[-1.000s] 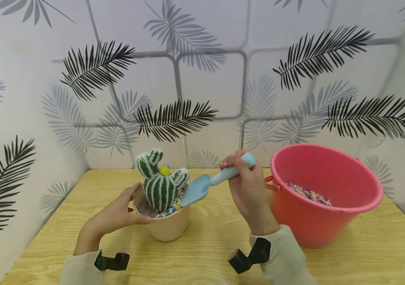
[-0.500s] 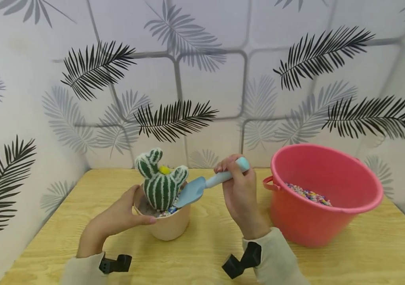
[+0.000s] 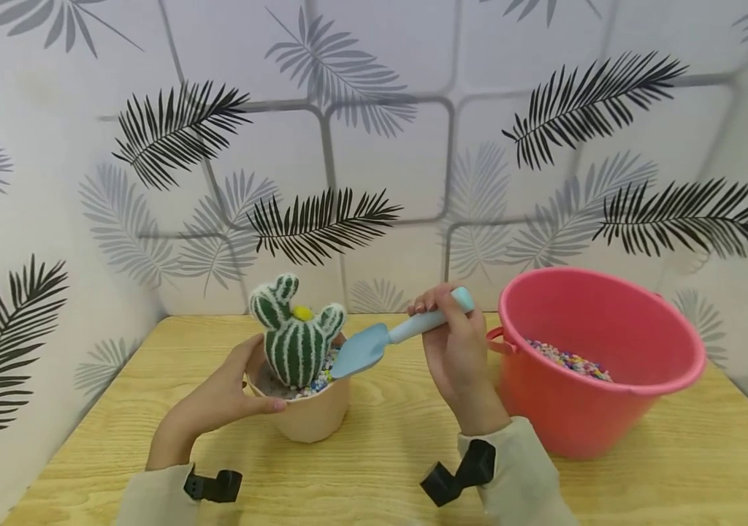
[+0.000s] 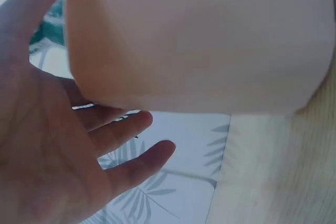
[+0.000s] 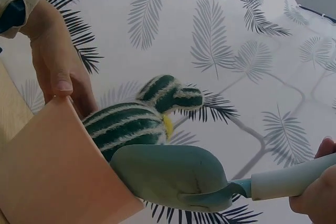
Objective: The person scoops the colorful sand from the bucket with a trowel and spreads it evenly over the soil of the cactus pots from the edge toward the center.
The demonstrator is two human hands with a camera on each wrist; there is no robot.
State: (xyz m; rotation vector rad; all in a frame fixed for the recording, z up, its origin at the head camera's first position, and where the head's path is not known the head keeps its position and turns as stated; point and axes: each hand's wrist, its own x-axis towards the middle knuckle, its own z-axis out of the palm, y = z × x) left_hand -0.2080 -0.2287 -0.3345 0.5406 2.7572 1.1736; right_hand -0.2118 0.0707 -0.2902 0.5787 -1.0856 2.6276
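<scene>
My left hand (image 3: 216, 402) holds a pale peach flowerpot (image 3: 313, 416) at its left side, thumb over the front rim and fingers round the far side. In the left wrist view, two fingers stand off the pot's wall (image 4: 199, 40). A green-and-white knitted cactus (image 3: 295, 354) with a yellow tuft stands in the pot, small coloured pebbles (image 3: 321, 381) along its right side and a grey surface at its left. My right hand (image 3: 462, 351) grips the handle of a light blue trowel (image 3: 362, 351). The blade slants down to the pot's right rim; whether it bears pebbles cannot be told.
A large pink bucket (image 3: 591, 416) stands at the right, close to my right hand, with more coloured pebbles (image 3: 571, 360) in it. Both stand on a wooden table (image 3: 387, 467). Leaf-patterned wall covering (image 3: 387, 161) rises behind and at the sides.
The trowel first dipped left and down into the pot, then drew back right and up to its rim. Pebbles beside the cactus shifted slightly. My left hand keeps its place on the pot.
</scene>
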